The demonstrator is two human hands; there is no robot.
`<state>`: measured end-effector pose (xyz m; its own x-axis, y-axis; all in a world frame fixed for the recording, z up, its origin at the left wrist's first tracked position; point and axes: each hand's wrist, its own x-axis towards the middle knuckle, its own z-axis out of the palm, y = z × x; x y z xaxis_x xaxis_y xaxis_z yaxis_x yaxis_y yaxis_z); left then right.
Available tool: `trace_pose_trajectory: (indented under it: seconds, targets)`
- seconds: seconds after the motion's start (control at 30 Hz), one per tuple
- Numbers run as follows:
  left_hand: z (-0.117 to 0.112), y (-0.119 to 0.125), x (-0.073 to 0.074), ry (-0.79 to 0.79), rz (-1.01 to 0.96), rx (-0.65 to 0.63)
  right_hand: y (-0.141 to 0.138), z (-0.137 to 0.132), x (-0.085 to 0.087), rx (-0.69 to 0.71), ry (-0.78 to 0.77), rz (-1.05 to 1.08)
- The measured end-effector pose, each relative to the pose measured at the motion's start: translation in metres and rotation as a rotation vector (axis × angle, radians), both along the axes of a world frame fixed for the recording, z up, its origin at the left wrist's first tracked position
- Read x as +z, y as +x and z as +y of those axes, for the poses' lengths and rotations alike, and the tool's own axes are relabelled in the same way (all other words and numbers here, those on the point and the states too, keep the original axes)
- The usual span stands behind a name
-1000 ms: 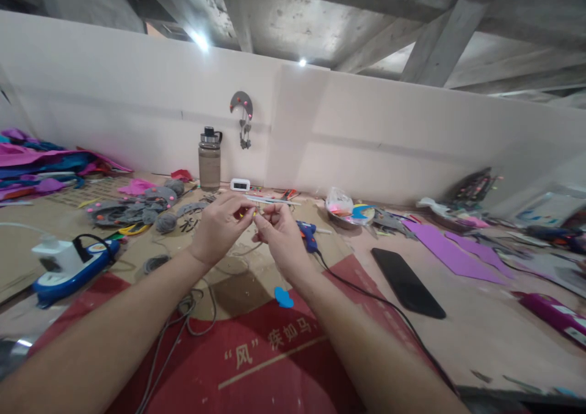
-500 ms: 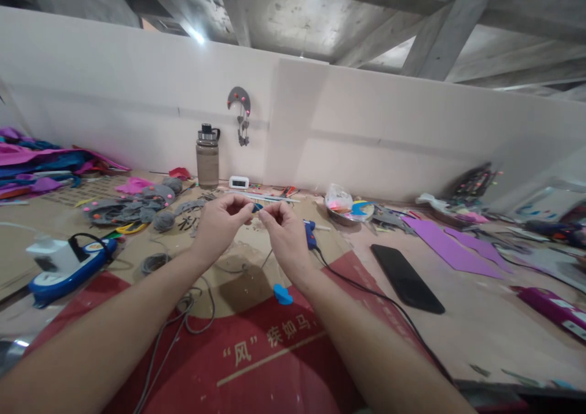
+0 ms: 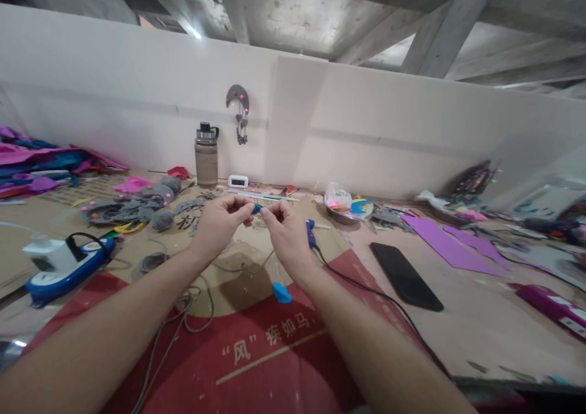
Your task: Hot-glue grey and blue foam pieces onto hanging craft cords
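My left hand point(image 3: 220, 221) and my right hand point(image 3: 286, 231) are raised together above the table, fingertips meeting. Both pinch a small blue piece point(image 3: 257, 208) between them. A thin grey cord point(image 3: 268, 258) hangs from the pinch down toward the table. Below my right wrist a blue foam cut-out point(image 3: 281, 292) lies on the red printed cardboard point(image 3: 256, 365). A blue glue gun point(image 3: 311, 234) rests just right of my right hand, its black cable point(image 3: 375, 295) trailing toward me.
A black phone point(image 3: 405, 276) lies at the right. A blue-and-white power strip point(image 3: 59, 264) sits at the left. Grey felt pieces point(image 3: 137, 206), a water bottle point(image 3: 206, 157), a metal bowl point(image 3: 343, 209) and purple foam sheets point(image 3: 448, 246) line the back. Loose grey cord point(image 3: 183, 316) coils near my left forearm.
One second ago the fingers held something yellow; now a small blue piece shows between them. Both hands stayed together and hardly shifted; the camera tilted slightly.
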<state>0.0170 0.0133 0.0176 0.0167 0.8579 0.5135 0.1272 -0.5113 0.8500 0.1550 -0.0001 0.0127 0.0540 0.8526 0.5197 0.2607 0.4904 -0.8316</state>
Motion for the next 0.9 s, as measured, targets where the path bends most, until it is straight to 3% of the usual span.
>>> trace_pose_trajectory:
  seconds: [0.57, 0.9]
  targets:
    - [0.0003, -0.0014, -0.0004, -0.012, -0.021, -0.031, 0.0008, -0.0007, 0.0007, -0.048, 0.063, -0.059]
    - [-0.0007, 0.0004, 0.0010, -0.070, -0.144, -0.134, 0.0011, 0.0039, 0.0017, 0.035, -0.002, 0.083]
